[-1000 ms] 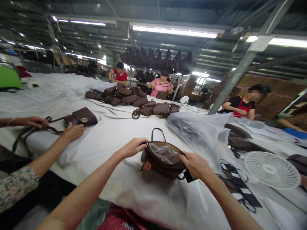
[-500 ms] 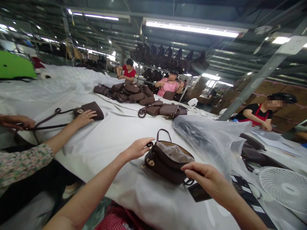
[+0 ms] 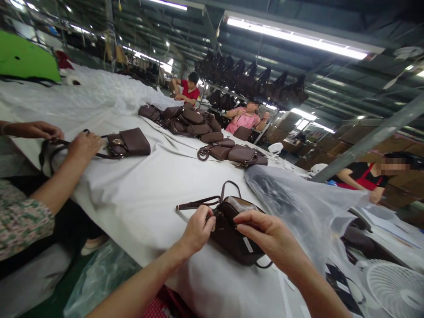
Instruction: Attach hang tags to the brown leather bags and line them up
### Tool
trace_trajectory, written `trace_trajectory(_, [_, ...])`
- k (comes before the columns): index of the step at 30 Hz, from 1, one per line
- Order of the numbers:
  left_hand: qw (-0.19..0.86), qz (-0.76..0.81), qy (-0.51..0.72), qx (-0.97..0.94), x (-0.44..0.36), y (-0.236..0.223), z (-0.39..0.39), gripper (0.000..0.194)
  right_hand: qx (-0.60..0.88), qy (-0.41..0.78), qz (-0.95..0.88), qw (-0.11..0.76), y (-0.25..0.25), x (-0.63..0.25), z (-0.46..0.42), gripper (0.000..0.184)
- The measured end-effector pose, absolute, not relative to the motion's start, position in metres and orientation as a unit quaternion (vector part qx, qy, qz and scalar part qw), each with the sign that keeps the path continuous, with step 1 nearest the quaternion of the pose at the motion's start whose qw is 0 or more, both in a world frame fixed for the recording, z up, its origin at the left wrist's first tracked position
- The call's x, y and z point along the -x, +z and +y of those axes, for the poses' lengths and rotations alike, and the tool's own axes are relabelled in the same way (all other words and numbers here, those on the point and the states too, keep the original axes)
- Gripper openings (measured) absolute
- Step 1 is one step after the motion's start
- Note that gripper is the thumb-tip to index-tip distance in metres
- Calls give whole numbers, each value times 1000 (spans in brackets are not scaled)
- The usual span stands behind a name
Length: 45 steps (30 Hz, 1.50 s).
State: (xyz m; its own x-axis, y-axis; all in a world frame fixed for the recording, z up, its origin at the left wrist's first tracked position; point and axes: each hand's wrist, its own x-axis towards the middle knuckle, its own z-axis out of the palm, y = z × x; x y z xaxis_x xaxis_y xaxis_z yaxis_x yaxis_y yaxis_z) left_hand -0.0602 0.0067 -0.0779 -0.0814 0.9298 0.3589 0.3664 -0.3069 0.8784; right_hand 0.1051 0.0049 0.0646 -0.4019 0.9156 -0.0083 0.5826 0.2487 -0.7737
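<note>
A dark brown handbag (image 3: pixel 233 240) lies tilted on the white-covered table in front of me, a white label showing on the side toward me. Its top is partly open, with a little clear plastic stuffing (image 3: pixel 241 204) visible inside. My left hand (image 3: pixel 198 229) is closed on the bag's left end, near a metal fitting. With thumb and fingers together, my right hand (image 3: pixel 265 229) pinches the top edge; the exact part under the fingertips is hidden. A thin strap (image 3: pixel 198 203) extends left from the bag, and a handle loop (image 3: pixel 231 183) stands up behind it.
A co-worker's hands (image 3: pixel 84 143) handle the strap of another brown handbag (image 3: pixel 134 142) at left. Brown bags (image 3: pixel 185 121) are piled farther back. Clear plastic sheeting (image 3: pixel 298 198) lies to the right, with a white fan (image 3: pixel 394 282) nearby. Other people stand across the table.
The handbag has turned, bringing its labelled side toward me and its opening mostly out of sight. Both my hands have come closer together. The co-worker's hand has moved from the other bag to its strap.
</note>
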Motion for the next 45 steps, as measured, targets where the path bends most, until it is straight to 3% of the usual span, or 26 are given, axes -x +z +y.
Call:
trace_trajectory(6, [389,465,542,-582,45,-90,23,40,442,161,-847,248,69,-87,20,17])
trace_trajectory(14, [470,422,588,-506,38,-92,41,16,442,-19,-886,136,56,-75,60,22])
trace_trajectory(19, [547,389,588,-451,38,-90,44,20,446,-42,-890,89,50,-75,69,21])
trace_trajectory(26, [537,394,608,-433,39,-85,44,17,451,-142,-881,-20,54,-61,57,23])
trace_trajectory(33, [529,376,639,-414,42,-79,42,22,423,-175,-885,-79,50,-49,51,19])
trace_trajectory(40, [474,418,653,-418,39,-82,49,10,436,-145,-884,-86,45,-48,57,16])
trace_trajectory(43, [438,439,660,-423,42,-82,48,11,443,-110,-888,-65,42,-51,61,17])
trace_trajectory(45, [414,451,655,-443,49,-81,44,16,431,-60,-900,-7,38,-56,64,20])
